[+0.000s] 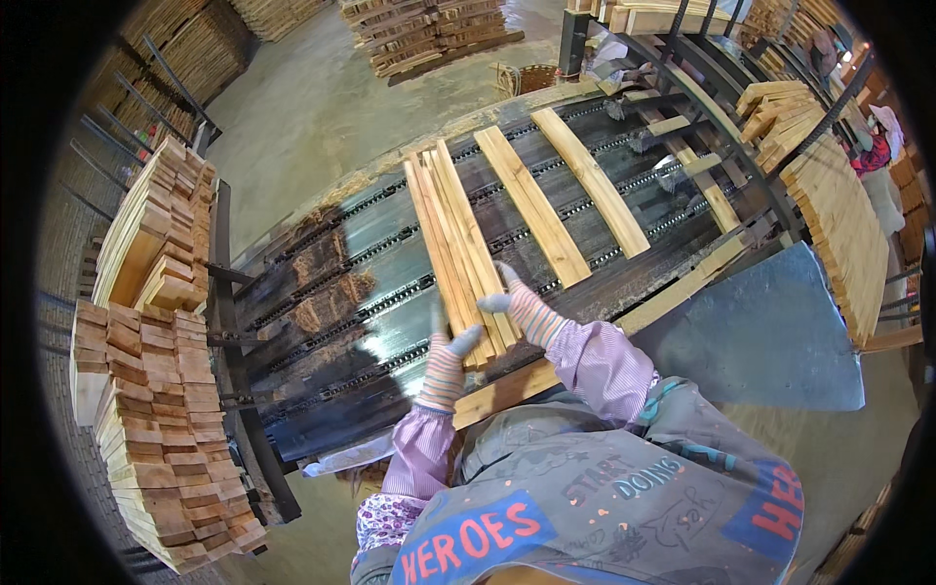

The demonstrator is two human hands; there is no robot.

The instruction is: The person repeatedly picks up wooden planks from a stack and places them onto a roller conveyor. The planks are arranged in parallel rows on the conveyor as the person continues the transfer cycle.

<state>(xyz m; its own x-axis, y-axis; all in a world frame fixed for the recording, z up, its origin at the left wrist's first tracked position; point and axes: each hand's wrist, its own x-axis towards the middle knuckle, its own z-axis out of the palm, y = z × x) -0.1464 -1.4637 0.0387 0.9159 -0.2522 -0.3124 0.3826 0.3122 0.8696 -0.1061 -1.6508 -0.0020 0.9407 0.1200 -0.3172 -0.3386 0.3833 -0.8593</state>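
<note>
Timber planks (458, 253), one side-by-side group, lying on a chain conveyor (385, 341). Left hand (445, 367) and right hand (528, 306), gloved, flanking its near end; thumbs over the wood, other fingers partly hidden, grip not determinable.

Blue-grey panel (765, 331) at right; far lumber pile (414, 39), seemingly a basket (538, 78) nearby.

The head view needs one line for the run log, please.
left hand: at left edge of grouped boards; right hand: at their right edge; two separate boards: farther right on chain conveyor
</note>
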